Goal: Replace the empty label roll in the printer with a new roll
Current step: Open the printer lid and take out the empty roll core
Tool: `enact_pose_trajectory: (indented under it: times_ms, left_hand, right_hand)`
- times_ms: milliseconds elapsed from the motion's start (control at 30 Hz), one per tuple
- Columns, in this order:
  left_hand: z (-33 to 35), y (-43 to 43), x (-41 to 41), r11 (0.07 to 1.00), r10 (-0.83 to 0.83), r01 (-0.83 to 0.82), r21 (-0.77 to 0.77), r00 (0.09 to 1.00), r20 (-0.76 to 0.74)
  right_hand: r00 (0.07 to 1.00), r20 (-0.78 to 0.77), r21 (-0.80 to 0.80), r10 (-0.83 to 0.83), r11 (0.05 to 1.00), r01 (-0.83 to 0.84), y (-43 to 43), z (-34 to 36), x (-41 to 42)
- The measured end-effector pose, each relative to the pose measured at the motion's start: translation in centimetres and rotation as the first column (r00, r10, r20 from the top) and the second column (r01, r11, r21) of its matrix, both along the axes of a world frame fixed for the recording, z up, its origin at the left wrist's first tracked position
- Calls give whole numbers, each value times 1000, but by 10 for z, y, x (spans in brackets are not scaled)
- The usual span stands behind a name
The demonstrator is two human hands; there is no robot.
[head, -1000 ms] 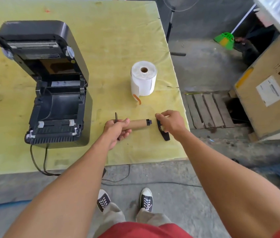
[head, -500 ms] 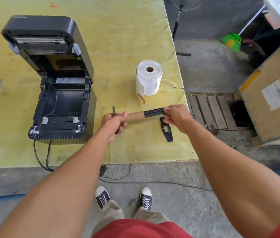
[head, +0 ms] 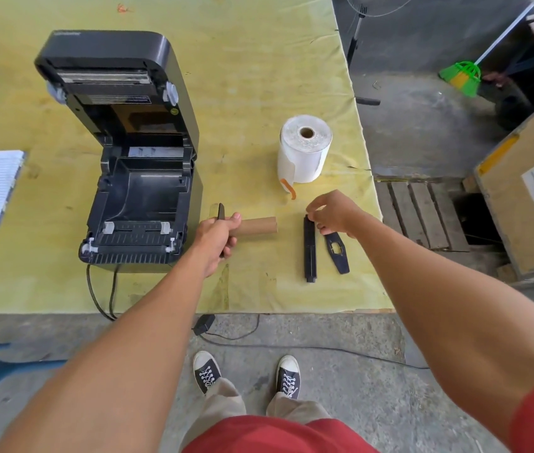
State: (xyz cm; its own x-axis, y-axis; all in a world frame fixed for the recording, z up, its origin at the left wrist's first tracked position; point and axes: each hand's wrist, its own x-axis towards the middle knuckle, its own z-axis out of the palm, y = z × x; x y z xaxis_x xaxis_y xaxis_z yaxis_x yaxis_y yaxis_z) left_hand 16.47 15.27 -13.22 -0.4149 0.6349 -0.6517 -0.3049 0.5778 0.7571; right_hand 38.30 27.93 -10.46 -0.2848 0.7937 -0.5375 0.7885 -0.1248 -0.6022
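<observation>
**Yellow-topped bench, empty core in hand, spindle laid down**

Yellow cloth covers the workbench (head: pixel 259 76), with bare concrete floor beyond its edge. Start at the grips: the left hand (head: pixel 215 235) is wrapped around one end of the empty cardboard core (head: pixel 257 225), a black flange piece (head: pixel 221 212) sticking up just beside the thumb. The core lies roughly left to right, its open end aimed at the right hand (head: pixel 334 214). That hand hangs loosely curled, fingertips at the far tip of the black spindle (head: pixel 310 250); whether it pinches it I cannot tell. The spindle rests on the cloth, long axis running away from the person, a second flat black flange (head: pixel 336 251) just beside it.

Farther out, the new label roll (head: pixel 305 148) stands on end, core hole upward, near the bench's right edge. It likely handles as dense but soft-sided (outer wraps could loosen), so gripping around its girth seems best. The printer (head: pixel 141 178) sits open to the left, its bay empty.
</observation>
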Motion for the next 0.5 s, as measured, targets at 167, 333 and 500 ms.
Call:
enact_pose_trajectory:
  times_ms: [167, 333, 500]
  left_hand:
    - [-2, -3, -3, 1000, 23, -23, 2, 999, 27]
    - [5, 4, 9, 999, 23, -26, 33, 997, 76]
    - [14, 12, 28, 996, -19, 12, 87, 997, 77]
  right_hand:
    - [997, -35, 94, -62, 993, 65, 1, -1, 4]
    - [940, -300, -326, -163, 943, 60, -6, 18, -4]
    - [929, -368, -385, -42, 916, -111, -21, 19, -21]
